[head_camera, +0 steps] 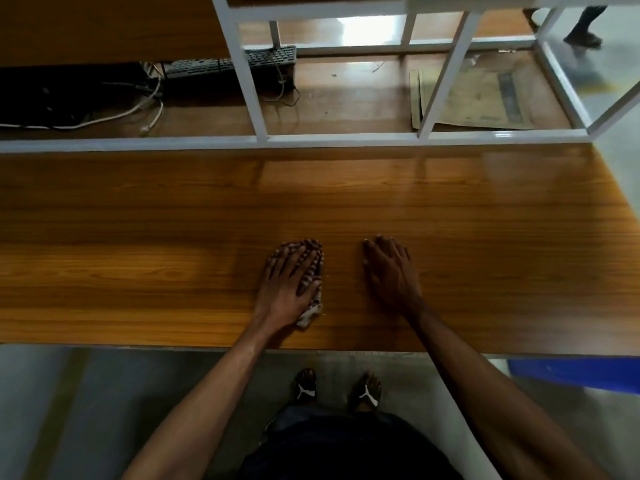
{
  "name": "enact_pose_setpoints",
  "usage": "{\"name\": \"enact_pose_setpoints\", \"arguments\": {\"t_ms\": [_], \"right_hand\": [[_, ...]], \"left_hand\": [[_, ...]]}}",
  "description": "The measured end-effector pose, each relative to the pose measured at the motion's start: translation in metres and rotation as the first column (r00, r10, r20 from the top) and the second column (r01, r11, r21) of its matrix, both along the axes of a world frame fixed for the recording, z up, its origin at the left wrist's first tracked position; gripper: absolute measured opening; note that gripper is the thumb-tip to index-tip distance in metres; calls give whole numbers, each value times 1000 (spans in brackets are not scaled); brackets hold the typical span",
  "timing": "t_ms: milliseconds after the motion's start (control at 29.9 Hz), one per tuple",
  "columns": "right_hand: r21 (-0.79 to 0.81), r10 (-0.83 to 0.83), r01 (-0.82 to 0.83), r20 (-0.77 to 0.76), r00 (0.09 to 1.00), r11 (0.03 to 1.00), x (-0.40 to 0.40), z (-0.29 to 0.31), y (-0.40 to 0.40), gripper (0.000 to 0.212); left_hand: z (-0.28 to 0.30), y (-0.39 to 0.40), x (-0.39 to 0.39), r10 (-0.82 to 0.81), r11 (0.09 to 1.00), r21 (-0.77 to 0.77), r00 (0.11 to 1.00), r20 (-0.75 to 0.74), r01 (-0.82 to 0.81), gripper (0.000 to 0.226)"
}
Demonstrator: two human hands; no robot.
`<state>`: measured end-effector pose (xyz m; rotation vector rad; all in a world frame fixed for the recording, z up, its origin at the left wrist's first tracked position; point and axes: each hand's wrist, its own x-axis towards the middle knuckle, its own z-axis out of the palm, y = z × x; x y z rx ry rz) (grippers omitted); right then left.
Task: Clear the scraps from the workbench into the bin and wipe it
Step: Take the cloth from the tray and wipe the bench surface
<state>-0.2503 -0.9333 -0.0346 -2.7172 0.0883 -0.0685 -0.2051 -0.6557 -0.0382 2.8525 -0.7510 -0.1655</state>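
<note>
- The left hand lies flat with straight fingers, pressing a striped brown and white cloth on the shiny brown wooden desk.
- The right hand rests flat on the desk, just beside the cloth.
- A black keyboard sits far back.

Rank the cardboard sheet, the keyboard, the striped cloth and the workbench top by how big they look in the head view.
1. workbench top
2. cardboard sheet and keyboard: similar, both partly hidden by the frame, so unranked
3. striped cloth, mostly covered by the left hand
</note>
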Motion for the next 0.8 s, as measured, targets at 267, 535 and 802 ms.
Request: {"name": "enact_pose_setpoints", "arguments": {"t_ms": [267, 535, 802], "right_hand": [[-3, 59, -59, -9, 998, 998, 1, -6, -13, 56], [29, 131, -132, 36, 991, 991, 5, -1, -30, 49], [47, 121, -120, -13, 993, 992, 2, -5, -30, 56]], "left_hand": [[-3, -93, -21, 205, 978, -38, 979, -14, -205, 69], [-3, -42, -6, 52, 999, 2, 999, 17, -52, 65], [-10, -125, -22, 263, 964, -34, 965, 15, -263, 68]]}}
